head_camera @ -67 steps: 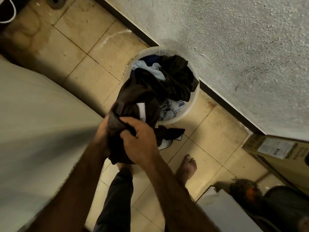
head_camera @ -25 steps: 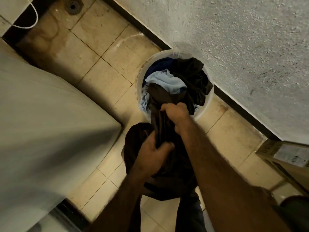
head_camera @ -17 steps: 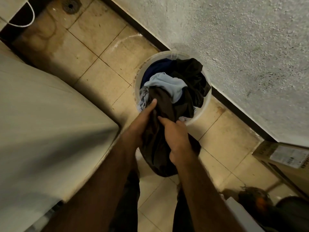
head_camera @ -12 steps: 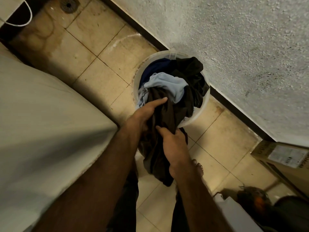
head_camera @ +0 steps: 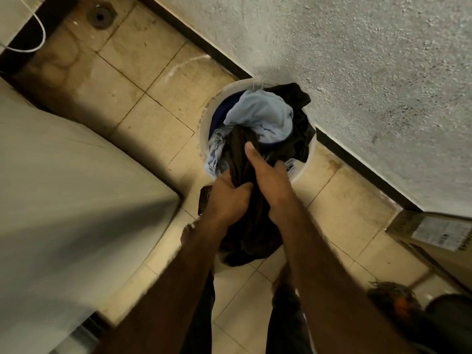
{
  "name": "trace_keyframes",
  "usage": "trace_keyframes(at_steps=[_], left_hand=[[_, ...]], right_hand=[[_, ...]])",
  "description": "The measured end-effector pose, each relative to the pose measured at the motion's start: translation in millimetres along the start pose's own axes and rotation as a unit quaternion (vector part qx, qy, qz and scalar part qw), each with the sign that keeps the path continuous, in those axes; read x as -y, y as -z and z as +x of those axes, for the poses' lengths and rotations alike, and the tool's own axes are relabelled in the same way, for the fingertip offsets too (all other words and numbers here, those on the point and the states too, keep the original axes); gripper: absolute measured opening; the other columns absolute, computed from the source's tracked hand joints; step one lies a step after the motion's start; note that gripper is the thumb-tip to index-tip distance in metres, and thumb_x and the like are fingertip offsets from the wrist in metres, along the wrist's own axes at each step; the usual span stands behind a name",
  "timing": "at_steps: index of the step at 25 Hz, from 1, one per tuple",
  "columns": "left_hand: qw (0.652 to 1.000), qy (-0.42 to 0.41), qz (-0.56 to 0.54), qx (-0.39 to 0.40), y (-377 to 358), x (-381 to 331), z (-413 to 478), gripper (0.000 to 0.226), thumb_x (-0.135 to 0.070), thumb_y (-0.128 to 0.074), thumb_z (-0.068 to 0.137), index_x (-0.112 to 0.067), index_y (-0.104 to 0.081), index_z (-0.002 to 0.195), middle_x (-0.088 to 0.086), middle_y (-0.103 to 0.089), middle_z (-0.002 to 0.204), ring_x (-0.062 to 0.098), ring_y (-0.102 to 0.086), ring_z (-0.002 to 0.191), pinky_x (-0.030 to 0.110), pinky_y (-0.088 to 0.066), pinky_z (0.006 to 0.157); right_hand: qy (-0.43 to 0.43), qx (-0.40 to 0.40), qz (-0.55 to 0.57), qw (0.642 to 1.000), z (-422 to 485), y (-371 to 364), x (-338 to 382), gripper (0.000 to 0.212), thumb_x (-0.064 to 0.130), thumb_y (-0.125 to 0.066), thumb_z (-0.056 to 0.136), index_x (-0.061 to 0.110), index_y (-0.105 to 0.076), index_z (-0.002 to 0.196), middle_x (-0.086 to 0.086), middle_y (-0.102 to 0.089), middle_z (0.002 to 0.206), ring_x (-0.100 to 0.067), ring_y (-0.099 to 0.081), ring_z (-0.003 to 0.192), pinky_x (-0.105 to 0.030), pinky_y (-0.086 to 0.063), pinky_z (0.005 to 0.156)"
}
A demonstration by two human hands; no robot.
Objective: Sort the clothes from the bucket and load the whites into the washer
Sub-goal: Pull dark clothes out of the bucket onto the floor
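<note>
A white bucket [head_camera: 205, 123] stands on the tiled floor against the wall, full of clothes. On top lie a light blue garment [head_camera: 263, 116], a black one [head_camera: 298, 103] and a pale patterned cloth [head_camera: 215, 154]. A dark brown garment [head_camera: 251, 226] runs from inside the bucket over its near rim and hangs down in front. My left hand [head_camera: 227, 198] is closed on its bunched middle. My right hand [head_camera: 268, 177] grips it just beyond, thumb stretched toward the bucket.
A large white appliance surface [head_camera: 63, 200] fills the left side. A floor drain [head_camera: 101, 15] and a white cable [head_camera: 38, 39] are at the far left. A cardboard box [head_camera: 434, 233] sits at the right by the rough wall. My bare feet stand below the garment.
My hands have swapped grips along the dark brown garment, drawing more of it out of the bucket; a longer bunch hangs below my hands. The light blue garment lies more exposed on top.
</note>
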State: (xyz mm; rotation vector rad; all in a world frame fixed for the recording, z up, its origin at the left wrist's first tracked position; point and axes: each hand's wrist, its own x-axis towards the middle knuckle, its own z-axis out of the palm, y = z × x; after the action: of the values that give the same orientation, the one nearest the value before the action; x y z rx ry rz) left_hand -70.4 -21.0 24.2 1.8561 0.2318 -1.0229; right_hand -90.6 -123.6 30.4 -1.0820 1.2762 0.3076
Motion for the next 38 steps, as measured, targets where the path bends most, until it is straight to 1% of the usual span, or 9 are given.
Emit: trace_keyframes(at_steps=[4,9,14,18,22,25,30,33,38], left_hand=[[0.983,-0.094,0.153,0.029,-4.1,12.0,-21.1,0.036,-0.016,-0.056,0.085,-0.024,-0.061,0.120,-0.004,-0.072,0.099,0.014,-0.070,0.088,0.035,-0.058,0.081],[0.974,-0.080,0.206,0.043,-5.7,17.3,-39.7,0.022,-0.020,-0.058,0.090,-0.026,-0.056,0.111,-0.011,-0.064,0.080,0.000,-0.061,0.062,0.012,-0.043,0.054],[0.995,0.015,-0.034,0.095,-1.0,10.4,-44.2,0.037,-0.012,-0.066,0.087,-0.034,-0.058,0.115,-0.002,-0.074,0.096,0.010,-0.074,0.077,0.022,-0.058,0.065],[0.937,0.144,-0.284,0.144,5.7,9.3,-38.4,0.057,-0.052,-0.068,0.082,-0.022,-0.063,0.130,0.010,-0.071,0.124,0.029,-0.069,0.113,0.045,-0.053,0.099],[0.936,0.175,-0.283,0.113,7.1,-6.7,-7.3,0.074,-0.077,-0.060,0.077,-0.025,-0.066,0.130,0.009,-0.072,0.124,0.028,-0.069,0.115,0.046,-0.050,0.105],[0.944,0.204,-0.219,0.139,7.5,-17.4,10.6,0.054,-0.056,-0.073,0.081,-0.014,-0.076,0.114,0.012,-0.076,0.113,0.028,-0.074,0.101,0.038,-0.056,0.091],[0.963,0.221,-0.149,0.039,6.3,5.6,12.5,0.040,-0.027,-0.075,0.081,-0.008,-0.073,0.116,0.014,-0.077,0.104,0.033,-0.074,0.094,0.037,-0.059,0.080],[0.954,0.235,-0.185,0.007,15.4,28.4,5.4,0.037,-0.024,-0.070,0.082,-0.010,-0.073,0.116,0.014,-0.077,0.105,0.034,-0.073,0.096,0.035,-0.056,0.075],[0.931,0.263,-0.252,-0.011,23.4,49.8,-6.2,0.039,-0.024,-0.063,0.085,-0.008,-0.072,0.119,0.013,-0.076,0.111,0.035,-0.070,0.105,0.040,-0.055,0.086]], right_hand=[[-0.068,0.028,-0.086,0.994,33.9,-7.0,11.6,0.123,0.040,-0.091,0.069,0.003,-0.014,0.158,-0.019,-0.040,0.155,-0.037,-0.050,0.135,-0.043,-0.048,0.105],[-0.035,-0.003,-0.114,0.993,56.6,-10.9,4.3,0.115,0.012,-0.088,0.068,0.005,-0.015,0.157,-0.021,-0.043,0.149,-0.040,-0.054,0.126,-0.040,-0.052,0.091],[0.063,-0.075,-0.127,0.987,40.6,-2.8,-2.9,0.092,0.019,-0.079,0.072,0.006,-0.035,0.152,-0.016,-0.055,0.142,-0.036,-0.058,0.123,-0.038,-0.053,0.097],[0.140,-0.109,-0.137,0.975,8.1,4.4,-4.4,0.064,0.041,-0.072,0.084,0.014,-0.054,0.139,-0.003,-0.066,0.130,-0.027,-0.062,0.122,-0.041,-0.051,0.103],[0.204,-0.148,-0.171,0.953,-18.3,10.5,-16.1,0.030,0.037,-0.052,0.103,0.015,-0.069,0.091,0.007,-0.064,0.079,-0.007,-0.062,0.076,-0.025,-0.046,0.069],[0.168,-0.141,-0.101,0.970,-29.5,17.3,-32.1,0.031,0.030,-0.057,0.100,0.012,-0.068,0.077,-0.004,-0.064,0.067,-0.004,-0.056,0.057,-0.025,-0.048,0.056],[0.084,-0.212,-0.041,0.973,-37.2,36.0,-60.8,0.025,0.031,-0.063,0.085,0.023,-0.062,0.062,-0.001,-0.067,0.082,-0.016,-0.063,0.071,-0.040,-0.055,0.069],[0.028,-0.281,0.016,0.959,-29.4,54.5,-66.0,0.031,0.029,-0.063,0.085,0.022,-0.065,0.055,0.006,-0.062,0.060,-0.017,-0.060,0.062,-0.033,-0.050,0.062],[-0.054,-0.291,0.306,0.905,-1.9,83.7,-64.4,0.003,0.018,-0.065,0.086,0.015,-0.067,0.087,-0.002,-0.069,0.094,-0.023,-0.066,0.091,-0.037,-0.054,0.080]])
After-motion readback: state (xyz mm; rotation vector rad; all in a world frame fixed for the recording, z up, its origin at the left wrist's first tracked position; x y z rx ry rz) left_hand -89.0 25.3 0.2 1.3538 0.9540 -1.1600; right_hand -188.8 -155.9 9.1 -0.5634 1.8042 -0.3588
